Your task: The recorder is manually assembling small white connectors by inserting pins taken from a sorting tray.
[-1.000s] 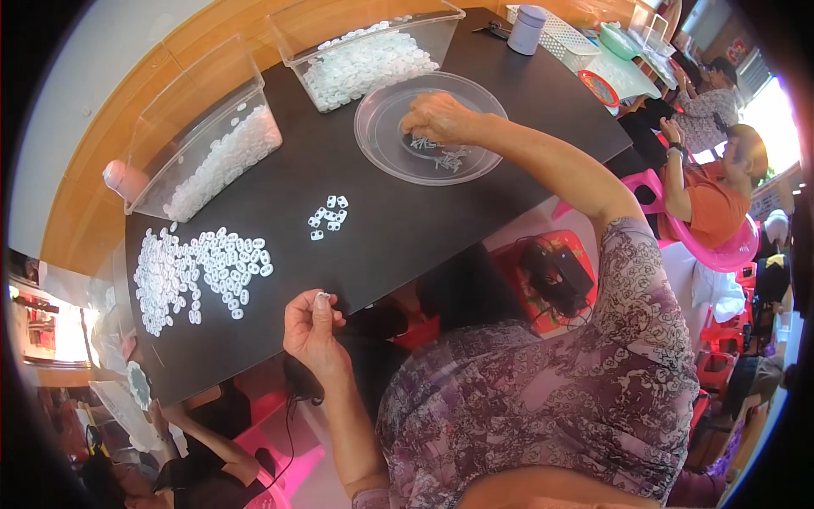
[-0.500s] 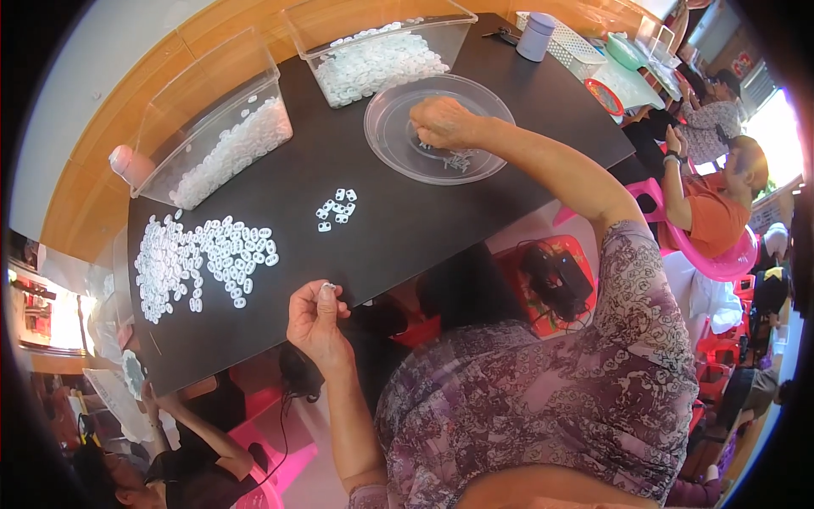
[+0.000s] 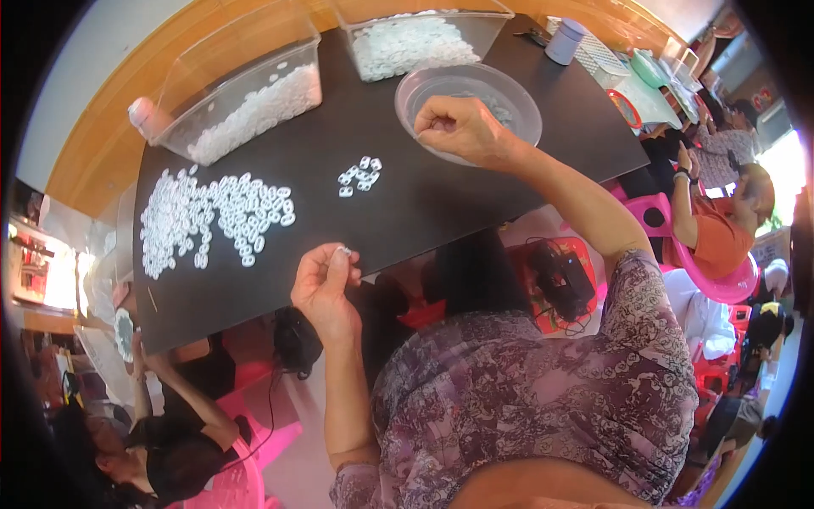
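Observation:
Near the table's front edge, my left hand pinches a small white plastic piece between thumb and forefinger. My right hand is over the near left rim of a round clear dish, its fingers curled together; what they hold, if anything, is too small to make out. Small pale pieces lie in the dish. Between my hands and the far bins sits a small group of white pieces with dark holes. To the left, a large pile of white oval pieces spreads over the dark table.
Two clear bins hold heaps of white pieces, one at the far left and one at the back. A lavender jar and a white basket stand at the back right. Other people sit on both sides.
My right hand has risen from inside the dish to its near left rim, fingers still closed. My left hand keeps its pinch. The view has shifted, so the table sits higher.

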A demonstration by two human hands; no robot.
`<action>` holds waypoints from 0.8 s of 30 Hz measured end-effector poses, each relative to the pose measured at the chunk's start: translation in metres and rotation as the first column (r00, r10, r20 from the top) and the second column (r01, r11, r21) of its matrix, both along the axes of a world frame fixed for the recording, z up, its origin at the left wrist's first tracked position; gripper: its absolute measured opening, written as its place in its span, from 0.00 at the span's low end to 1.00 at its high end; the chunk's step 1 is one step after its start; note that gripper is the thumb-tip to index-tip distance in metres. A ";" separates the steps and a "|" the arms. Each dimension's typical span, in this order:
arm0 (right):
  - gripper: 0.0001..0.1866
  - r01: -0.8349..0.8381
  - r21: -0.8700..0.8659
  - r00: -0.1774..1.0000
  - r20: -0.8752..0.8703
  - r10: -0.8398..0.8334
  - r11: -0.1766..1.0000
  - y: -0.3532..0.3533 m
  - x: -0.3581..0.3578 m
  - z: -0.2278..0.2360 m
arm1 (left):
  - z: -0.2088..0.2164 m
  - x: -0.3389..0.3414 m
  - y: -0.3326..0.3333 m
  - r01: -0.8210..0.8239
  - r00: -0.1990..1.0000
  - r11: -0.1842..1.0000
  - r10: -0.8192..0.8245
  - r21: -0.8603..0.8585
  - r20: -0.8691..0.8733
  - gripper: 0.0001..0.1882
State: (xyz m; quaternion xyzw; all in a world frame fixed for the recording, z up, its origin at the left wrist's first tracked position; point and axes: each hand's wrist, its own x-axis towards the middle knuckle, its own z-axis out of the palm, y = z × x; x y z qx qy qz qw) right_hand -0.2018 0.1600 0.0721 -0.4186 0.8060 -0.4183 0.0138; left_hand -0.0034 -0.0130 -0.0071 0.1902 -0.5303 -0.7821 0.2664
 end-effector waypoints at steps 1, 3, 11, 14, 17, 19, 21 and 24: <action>0.06 -0.036 -0.081 0.998 0.043 0.040 0.996 -0.007 0.011 -0.002 | 0.003 0.000 0.001 0.000 1.000 1.000 0.000 0.029 -0.010 0.05; 0.07 -0.088 -0.139 0.981 0.160 0.110 0.986 -0.023 0.036 -0.004 | 0.004 0.001 0.001 0.024 0.999 0.996 -0.021 0.088 -0.036 0.05; 0.06 -0.358 -0.118 0.877 0.300 0.377 0.926 -0.062 0.084 -0.022 | 0.012 0.012 0.003 0.000 0.999 0.989 0.007 0.147 -0.048 0.06; 0.05 -0.358 -0.133 0.890 0.252 0.381 0.924 -0.067 0.091 -0.029 | 0.010 0.014 0.003 -0.014 0.998 0.989 0.024 0.147 -0.065 0.06; 0.04 -0.352 -0.163 0.890 0.247 0.384 0.922 -0.069 0.094 -0.033 | 0.008 0.015 0.003 -0.026 0.998 0.990 0.034 0.139 -0.054 0.06; 0.04 -0.351 -0.167 0.883 0.267 0.385 0.921 -0.070 0.096 -0.035 | 0.007 0.015 0.002 -0.037 0.997 0.991 0.045 0.126 -0.057 0.06; 0.04 -0.298 -0.222 0.809 0.458 0.369 0.928 -0.071 0.098 -0.037 | 0.006 0.016 0.002 -0.047 0.997 0.993 0.054 0.113 -0.060 0.06; 0.04 -0.326 -0.124 0.791 0.508 0.342 0.937 -0.071 0.097 -0.033 | 0.006 0.017 0.002 -0.054 0.997 0.994 0.058 0.095 -0.050 0.06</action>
